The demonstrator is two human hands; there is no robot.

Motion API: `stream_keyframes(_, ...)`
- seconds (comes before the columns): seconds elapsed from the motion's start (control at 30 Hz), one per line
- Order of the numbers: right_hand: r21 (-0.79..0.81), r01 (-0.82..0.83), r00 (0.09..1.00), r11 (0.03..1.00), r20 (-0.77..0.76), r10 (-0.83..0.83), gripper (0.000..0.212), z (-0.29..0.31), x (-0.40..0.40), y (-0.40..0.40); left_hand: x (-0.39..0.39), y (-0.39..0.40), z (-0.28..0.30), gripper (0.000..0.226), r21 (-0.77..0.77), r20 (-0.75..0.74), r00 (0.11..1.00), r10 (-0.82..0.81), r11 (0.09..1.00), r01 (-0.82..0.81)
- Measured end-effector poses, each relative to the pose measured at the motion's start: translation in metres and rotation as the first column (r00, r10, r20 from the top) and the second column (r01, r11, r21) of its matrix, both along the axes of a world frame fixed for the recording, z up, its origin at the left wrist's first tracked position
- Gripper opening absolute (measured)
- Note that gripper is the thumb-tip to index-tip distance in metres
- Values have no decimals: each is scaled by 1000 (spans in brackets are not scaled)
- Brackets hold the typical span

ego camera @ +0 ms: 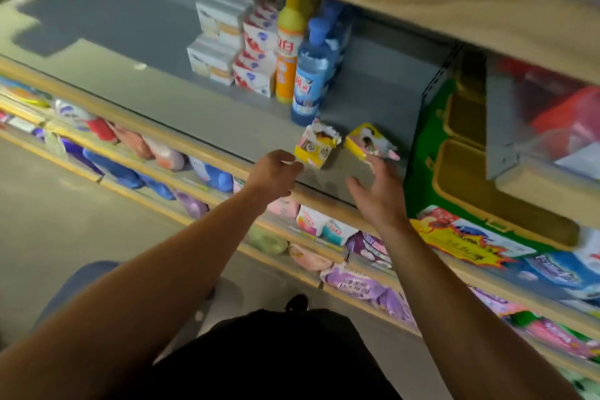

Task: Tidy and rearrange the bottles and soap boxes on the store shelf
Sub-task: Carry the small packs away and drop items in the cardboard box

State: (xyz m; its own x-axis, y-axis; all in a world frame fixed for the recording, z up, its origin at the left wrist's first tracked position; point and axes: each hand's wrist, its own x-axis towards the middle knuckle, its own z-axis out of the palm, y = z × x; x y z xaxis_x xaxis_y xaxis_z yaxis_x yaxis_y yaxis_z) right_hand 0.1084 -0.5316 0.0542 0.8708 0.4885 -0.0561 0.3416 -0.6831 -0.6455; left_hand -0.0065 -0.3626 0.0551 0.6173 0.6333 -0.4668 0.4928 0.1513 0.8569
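Fingertips of left hand [276, 169] loosely curled, holding nothing, just beside a torn yellow soap box [316, 148] on the grey shelf [194, 107]; contact hard to tell through blur. Right hand [378, 193] spread wide, fingers relaxed, tips near a second torn yellow box [370, 141], tilted, gripping nothing. Just behind the 2 boxes, a blue bottle [310, 81] upright, beside an orange-yellow bottle [289, 52]. Further left, stacked red-and-white soap boxes [256, 58] and white soap boxes [216, 42]. Green carton [428, 156] at right. Below, pouches [162, 156] on lower shelves.
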Motion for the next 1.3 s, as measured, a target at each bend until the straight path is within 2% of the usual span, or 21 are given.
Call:
stream_keyframes(0.07, -84, -38, 996, 996, 82, 45, 66, -6, 28, 15, 20, 9, 1, 32, 81, -36, 999, -30, 996, 33)
stream_keyframes(0.13, -221, -62, 991, 973, 100, 86, 74, -11, 54, 26, 33, 16, 1, 37, 166, -72, 995, -68, 983, 79)
stream_keyframes(0.27, -425, -115, 993, 898, -24, 115, 78, -19, 77, 48, 43, 28, -3, 51, 358, -219, 970, -103, 917, 179)
stream_keyframes(0.33, -481, -126, 991, 867, -29, 128, 74, -21, 76, 52, 46, 32, -8, 54, 431, -261, 959, -110, 875, 218)
stream_keyframes(0.47, -443, -78, 978, 893, 138, 154, 52, -27, 54, 38, 62, 34, -20, 63, 498, -343, 929, -137, 813, 303)
stream_keyframes(0.53, -398, -24, 967, 917, 225, 123, 41, -29, 46, 32, 75, 32, -23, 59, 504, -371, 913, -173, 788, 354)
stream_keyframes(0.57, -384, -6, 968, 923, 231, 102, 42, -29, 45, 31, 82, 30, -24, 57, 506, -384, 904, -188, 777, 376)
stream_keyframes(0.63, -387, 26, 993, 922, 119, 23, 61, -27, 49, 32, 92, 29, -25, 53, 493, -419, 883, -212, 763, 417)
stream_keyframes(0.7, -454, 39, 998, 890, -28, -58, 81, -21, 56, 35, 99, 34, -25, 59, 464, -493, 832, -255, 732, 499)
stream_keyframes(0.77, -510, 29, 995, 860, -70, -75, 89, -15, 56, 39, 100, 41, -26, 68, 431, -547, 789, -281, 713, 553)
stream_keyframes(0.83, -484, 50, 987, 874, -109, -117, 97, -9, 52, 44, 97, 42, -28, 72, 417, -537, 797, -277, 734, 536)
stream_keyframes(0.9, -420, 103, 978, 902, -124, -169, 100, -5, 44, 48, 89, 40, -31, 65, 400, -451, 850, -271, 790, 464)
stream_keyframes(1.03, -376, 152, 971, 914, -118, -210, 81, 0, 28, 51, 65, 45, -24, 51, 238, -256, 928, -272, 912, 333)
stream_keyframes(1.13, -162, 313, 900, 936, -266, -346, 56, 5, 12, 48, 37, 49, -10, 31, -24, -72, 969, -238, 971, 237)
stream_keyframes(1.23, 102, 539, 756, 836, -495, -427, 47, 14, -18, 38, 5, 53, 0, 30, -301, 45, 991, -122, 945, 130)
stream_keyframes(1.3, 190, 630, 678, 753, -607, -414, 45, 17, -45, 25, -17, 55, 1, 30, -387, 66, 994, -87, 916, 106)
